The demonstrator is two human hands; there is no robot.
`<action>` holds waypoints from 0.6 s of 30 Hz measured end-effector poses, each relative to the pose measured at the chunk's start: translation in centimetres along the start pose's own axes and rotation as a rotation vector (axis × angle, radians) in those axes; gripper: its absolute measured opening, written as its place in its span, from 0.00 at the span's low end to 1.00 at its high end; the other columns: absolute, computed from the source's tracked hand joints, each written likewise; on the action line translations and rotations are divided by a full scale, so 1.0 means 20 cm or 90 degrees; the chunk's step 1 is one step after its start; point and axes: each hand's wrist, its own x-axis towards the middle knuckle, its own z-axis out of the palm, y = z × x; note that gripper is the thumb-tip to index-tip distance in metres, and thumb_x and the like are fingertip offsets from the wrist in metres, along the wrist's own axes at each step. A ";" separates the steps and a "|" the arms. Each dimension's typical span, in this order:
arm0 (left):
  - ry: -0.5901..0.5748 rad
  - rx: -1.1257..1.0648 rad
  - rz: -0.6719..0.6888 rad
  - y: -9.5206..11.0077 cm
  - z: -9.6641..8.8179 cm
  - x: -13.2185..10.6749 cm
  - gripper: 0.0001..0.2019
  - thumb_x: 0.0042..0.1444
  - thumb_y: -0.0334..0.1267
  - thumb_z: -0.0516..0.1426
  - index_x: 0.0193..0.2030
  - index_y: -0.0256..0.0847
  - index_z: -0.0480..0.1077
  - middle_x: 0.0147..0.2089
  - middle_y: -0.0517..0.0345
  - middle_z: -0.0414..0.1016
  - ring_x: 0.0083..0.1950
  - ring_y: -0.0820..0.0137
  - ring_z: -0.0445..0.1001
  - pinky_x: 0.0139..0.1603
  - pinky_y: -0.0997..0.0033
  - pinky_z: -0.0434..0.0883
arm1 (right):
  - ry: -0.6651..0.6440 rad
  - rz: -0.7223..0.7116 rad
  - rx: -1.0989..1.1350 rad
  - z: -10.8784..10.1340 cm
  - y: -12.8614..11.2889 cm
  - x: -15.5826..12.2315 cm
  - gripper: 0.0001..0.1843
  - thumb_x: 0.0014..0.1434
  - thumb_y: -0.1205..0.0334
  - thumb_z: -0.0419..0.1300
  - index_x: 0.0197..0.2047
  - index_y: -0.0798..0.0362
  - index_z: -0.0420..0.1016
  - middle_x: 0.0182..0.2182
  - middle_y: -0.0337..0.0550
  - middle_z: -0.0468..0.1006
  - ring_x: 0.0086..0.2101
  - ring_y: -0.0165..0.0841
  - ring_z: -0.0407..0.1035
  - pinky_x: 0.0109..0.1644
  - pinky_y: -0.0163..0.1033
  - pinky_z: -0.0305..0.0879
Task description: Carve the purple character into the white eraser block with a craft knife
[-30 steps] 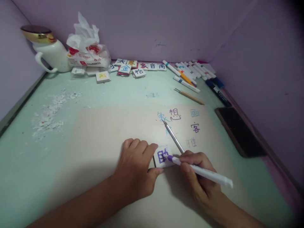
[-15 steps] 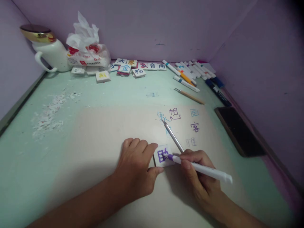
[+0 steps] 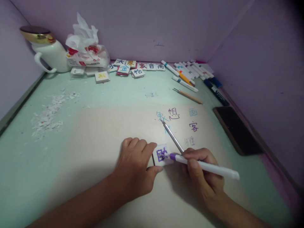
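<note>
A small white square tile (image 3: 161, 154) with a purple character lies on a beige sheet (image 3: 106, 133). My left hand (image 3: 136, 169) pinches the tile's left edge between thumb and fingers. My right hand (image 3: 201, 175) grips a white marker with a purple tip (image 3: 204, 166), and the tip touches the tile's right part. A thin metal-tipped tool (image 3: 171, 135) also sticks out of my right hand and points up-left over the sheet. Purple and blue characters (image 3: 174, 113) are written on the sheet beyond the tile.
Several character tiles (image 3: 133, 68) and a row of markers (image 3: 190, 71) lie along the back wall. A white jug (image 3: 48, 52) and a tissue pack (image 3: 86, 53) stand back left. White crumbs (image 3: 48, 112) lie left; a wooden tool (image 3: 187, 95) and dark phone (image 3: 236, 129) right.
The marker has flattened a little, its rear end swinging right and its tip shifting slightly across the tile. My left hand stays on the tile.
</note>
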 end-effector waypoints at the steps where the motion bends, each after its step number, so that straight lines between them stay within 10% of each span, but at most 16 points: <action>1: 0.002 0.000 0.003 0.00 0.00 0.00 0.15 0.50 0.39 0.59 0.44 0.35 0.69 0.34 0.52 0.68 0.36 0.61 0.63 0.42 0.55 0.59 | 0.013 -0.007 0.023 0.00 0.00 0.00 0.06 0.66 0.64 0.48 0.42 0.49 0.65 0.28 0.38 0.66 0.24 0.27 0.59 0.24 0.33 0.54; 18: 0.001 0.003 -0.001 0.00 0.00 0.00 0.15 0.50 0.40 0.59 0.43 0.36 0.69 0.34 0.53 0.68 0.36 0.61 0.63 0.41 0.55 0.59 | -0.066 0.006 -0.090 -0.01 -0.01 0.00 0.06 0.66 0.68 0.48 0.39 0.48 0.63 0.26 0.35 0.64 0.23 0.26 0.57 0.25 0.33 0.53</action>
